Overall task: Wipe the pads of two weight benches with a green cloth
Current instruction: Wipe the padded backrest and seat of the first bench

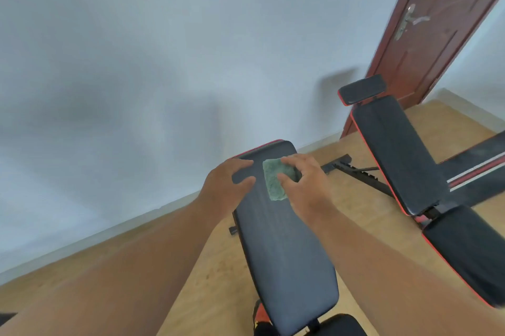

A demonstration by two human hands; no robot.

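Observation:
A green cloth (pixel 274 179) lies flat near the far end of the black back pad (pixel 287 253) of the closer weight bench. My right hand (pixel 303 185) presses on the cloth, thumb and fingers spread over its right side. My left hand (pixel 226 185) grips the pad's left edge, fingers resting on top beside the cloth. A second bench stands to the right, with a long black back pad (pixel 396 152), a small head pad (pixel 362 88) and a seat pad (pixel 467 251), all trimmed in red.
A pale wall runs behind the benches and meets the wooden floor (pixel 218 267). A red-brown door (pixel 426 24) with a metal handle stands at the upper right. The closer bench's black seat pad (pixel 338 326) shows at the bottom edge.

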